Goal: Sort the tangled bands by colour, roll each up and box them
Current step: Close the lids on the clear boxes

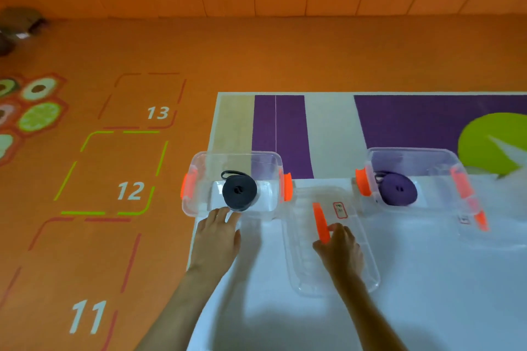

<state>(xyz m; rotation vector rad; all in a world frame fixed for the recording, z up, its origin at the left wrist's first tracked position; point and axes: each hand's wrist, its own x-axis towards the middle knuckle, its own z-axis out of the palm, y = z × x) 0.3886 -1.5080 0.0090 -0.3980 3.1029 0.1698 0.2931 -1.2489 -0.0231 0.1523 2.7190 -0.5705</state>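
Now my right hand [340, 249] grips lid [306, 253]; left hand [218, 236] flat, six o'clock of box [236, 158]. Risk: one-sided grip skews lid.

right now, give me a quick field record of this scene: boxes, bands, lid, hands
left box: clear, orange latches, uncovered
black band: rolled, inside left box
right box: clear, orange latches, uncovered
purple band: rolled, inside right box
lid: clear, between the two boxes, on neither
left hand: fingers straight, touching left box's near rim
right hand: fingers curled on lid's orange handle
table: white cover under boxes
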